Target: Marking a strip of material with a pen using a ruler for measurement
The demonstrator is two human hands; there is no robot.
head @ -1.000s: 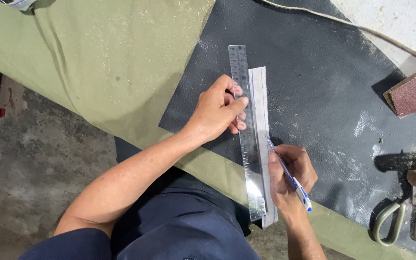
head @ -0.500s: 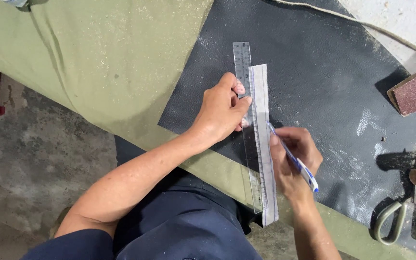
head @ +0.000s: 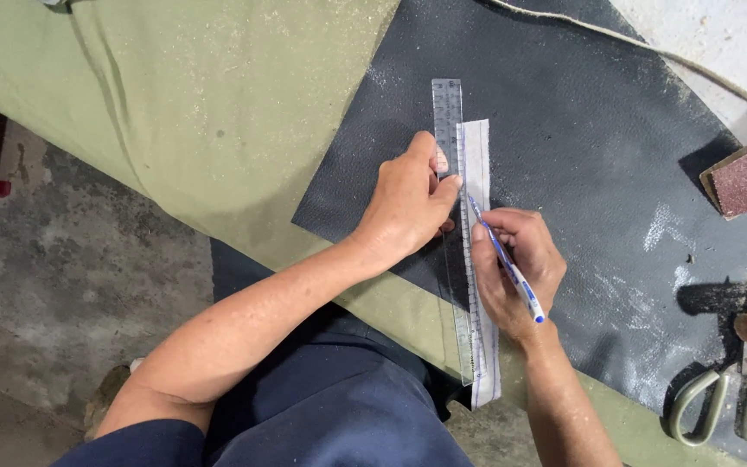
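Gripping the pen (head: 507,261), right hand (head: 516,268) now farther up the ruler (head: 453,216) (left hand (head: 408,203) flat, pressing it).

The left hand (head: 408,203) is lying palm down, its fingers (head: 443,192) spread and pressing flat on the clear ruler (head: 453,242), with the thumb reaching up along the ruler's left edge. The left forearm is stretching in from the lower left, bare, with the elbow bent out to that side. The right hand (head: 516,264) is sitting just right of the ruler, curled in a writing grip around a blue and white pen (head: 505,258), the tip touching the ruler's right edge. The right forearm is coming up from below, the wrist bending slightly toward the ruler
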